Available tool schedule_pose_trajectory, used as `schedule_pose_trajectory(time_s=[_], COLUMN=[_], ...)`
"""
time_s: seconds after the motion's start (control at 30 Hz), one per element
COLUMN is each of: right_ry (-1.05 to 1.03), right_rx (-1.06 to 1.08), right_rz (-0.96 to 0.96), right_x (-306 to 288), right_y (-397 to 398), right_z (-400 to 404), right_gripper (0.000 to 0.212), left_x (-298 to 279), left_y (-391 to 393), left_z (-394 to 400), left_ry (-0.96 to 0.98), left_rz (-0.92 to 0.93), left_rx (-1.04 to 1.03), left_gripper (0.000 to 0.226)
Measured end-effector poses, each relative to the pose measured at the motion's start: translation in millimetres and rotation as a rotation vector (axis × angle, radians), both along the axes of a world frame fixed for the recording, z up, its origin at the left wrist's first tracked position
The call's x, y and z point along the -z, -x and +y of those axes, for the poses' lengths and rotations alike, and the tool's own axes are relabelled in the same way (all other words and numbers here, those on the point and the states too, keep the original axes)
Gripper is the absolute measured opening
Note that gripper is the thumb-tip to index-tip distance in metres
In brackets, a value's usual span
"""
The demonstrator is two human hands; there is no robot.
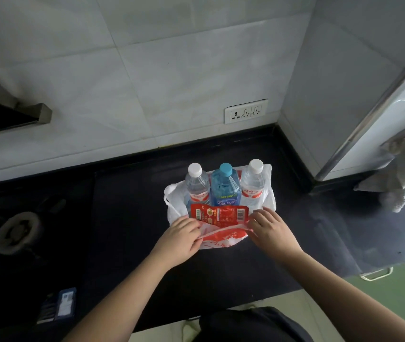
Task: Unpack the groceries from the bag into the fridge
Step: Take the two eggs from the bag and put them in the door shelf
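From the head view, the white and red plastic bag (218,239) sits at centre frame on the black countertop (127,218), and both hands are on its near rim: the left hand (180,239) at 7 o'clock of the bag has its fingers curled round the edge, and the right hand (271,229) at 4 o'clock pinches the same rim on the other side, the plastic stretched taut between them. Standing upright inside, along the far side, are three bottles in a row: a clear one with a white cap (196,187) at 11 o'clock, a blue bottle (225,188) at 12, another white-capped bottle (253,185) at 1. A red packet (220,214) stands just in front of them, between the two hands. Around it: a gas burner (20,232) well off at 9 o'clock, a small blue box (64,304) near the counter's front edge at 7 o'clock, a wall socket (245,111) on the tiles at 12. At 2 o'clock a white appliance door (379,134) rises past the counter's end, a grey towel (403,174) hanging on it. Open counter lies left of the bag; the right side is tighter, with the counter's end close by
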State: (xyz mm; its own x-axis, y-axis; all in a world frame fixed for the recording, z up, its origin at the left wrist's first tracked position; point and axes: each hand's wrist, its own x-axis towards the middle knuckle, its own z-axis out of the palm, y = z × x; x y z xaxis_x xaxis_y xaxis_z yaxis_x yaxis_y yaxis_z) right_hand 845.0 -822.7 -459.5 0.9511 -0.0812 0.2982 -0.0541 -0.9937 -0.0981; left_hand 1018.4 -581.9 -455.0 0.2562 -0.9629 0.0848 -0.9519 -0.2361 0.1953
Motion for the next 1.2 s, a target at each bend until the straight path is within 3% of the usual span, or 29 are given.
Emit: schedule_pose_trajectory(time_s=[0.13, 0.23, 0.4, 0.63, 0.83, 0.93, 1.03, 1.2], right_ry=[0.031, 0.005, -0.097, -0.053, 0.053, 0.04, -0.063, -0.104], right_rx=[-0.036, -0.028, 0.037, 0.047, -0.093, -0.101, -0.081, -0.06], right_rz=[0.051, 0.15, 0.399, 0.19, 0.05, 0.101, 0.271, 0.427], right_x=[9.9, 19.0, 27.0, 15.1, 0.0, 1.7, 2.4, 12.5], right_y=[12.7, 24.9, 45.0, 32.6, 3.1, -5.0, -12.1, -3.4], right_z=[-7.3, -6.6, 5.8, 17.6, 45.4, 60.4, 69.7, 61.9], right_gripper=[0.019, 0.019, 0.048, 0.039, 0.027, 0.028, 0.033, 0.035], left_x=[8.9, 11.8, 25.5, 23.8, 20.1, 17.2, 18.8, 22.5], left_y=[7.8, 16.0, 24.4, 26.4, 26.9, 26.8, 28.2, 28.4], left_z=[4.8, 8.3, 17.8, 27.0, 19.8, 13.3, 10.1, 16.8], left_ry=[-0.017, -0.131, -0.256, -0.226, -0.133, -0.123, -0.118, -0.249], left_rz=[-0.033, -0.025, -0.003, -0.009, -0.041, -0.056, -0.072, 0.0], left_rx=[-0.003, -0.055, -0.134, -0.079, 0.025, 0.037, -0.005, -0.075], left_gripper=[0.025, 0.025, 0.044, 0.039, 0.034, 0.037, 0.037, 0.05])
